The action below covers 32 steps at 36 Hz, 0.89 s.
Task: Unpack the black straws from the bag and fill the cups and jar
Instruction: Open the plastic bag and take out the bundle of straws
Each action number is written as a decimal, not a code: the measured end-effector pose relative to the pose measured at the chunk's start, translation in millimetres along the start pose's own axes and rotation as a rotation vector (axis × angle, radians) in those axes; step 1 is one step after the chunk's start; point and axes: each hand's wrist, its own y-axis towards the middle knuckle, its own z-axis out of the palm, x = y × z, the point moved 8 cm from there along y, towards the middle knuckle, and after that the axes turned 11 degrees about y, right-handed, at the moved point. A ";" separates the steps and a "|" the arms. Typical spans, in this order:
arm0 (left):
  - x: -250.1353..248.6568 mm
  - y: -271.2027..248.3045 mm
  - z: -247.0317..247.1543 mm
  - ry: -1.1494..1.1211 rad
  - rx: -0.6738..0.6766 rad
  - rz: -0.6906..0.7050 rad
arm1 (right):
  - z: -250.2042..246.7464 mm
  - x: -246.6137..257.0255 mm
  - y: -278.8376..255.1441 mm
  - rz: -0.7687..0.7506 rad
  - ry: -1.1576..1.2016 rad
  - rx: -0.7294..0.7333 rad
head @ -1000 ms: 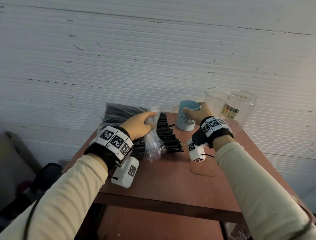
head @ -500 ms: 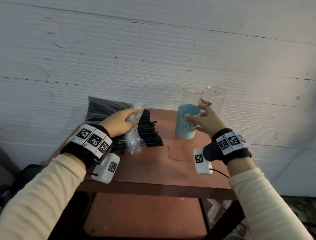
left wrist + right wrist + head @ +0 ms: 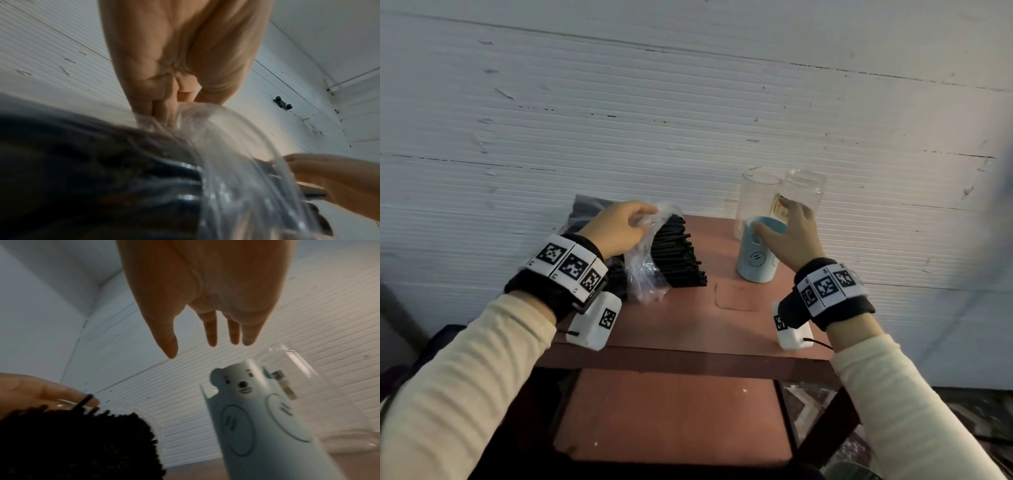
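Our left hand [image 3: 619, 229] pinches the clear bag [image 3: 645, 270] on the black straws [image 3: 674, 257]. Our right hand [image 3: 791, 236] hangs open, holding nothing, above the blue cup [image 3: 756, 257]. If we bump the cup, it could tip into the jar [image 3: 804, 192].

Head overlooks; blurred wrists perhaps upward.

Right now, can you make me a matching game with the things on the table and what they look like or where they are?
Things:
1. straws
2. bear cup
3. plastic bag
4. jar

Clues:
A. light blue, standing upright
B. black, heaped on the table's left side
C. see-through, at the back by the wall
D. crinkly and clear, gripped by the left hand

Pairs: 1-B, 2-A, 3-D, 4-C
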 end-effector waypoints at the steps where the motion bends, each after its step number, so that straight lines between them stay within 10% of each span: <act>1: 0.1 -1.0 -1.3 -0.010 -0.017 -0.005 | 2.6 10.7 -2.6 -0.054 0.008 0.001; 13: -5.1 -6.7 -8.8 0.006 -0.155 -0.073 | 121.0 87.5 -41.8 -0.227 0.078 0.624; 32: 12.9 18.3 -18.1 -0.082 -0.116 -0.033 | 129.9 91.0 -11.0 -0.222 0.160 0.430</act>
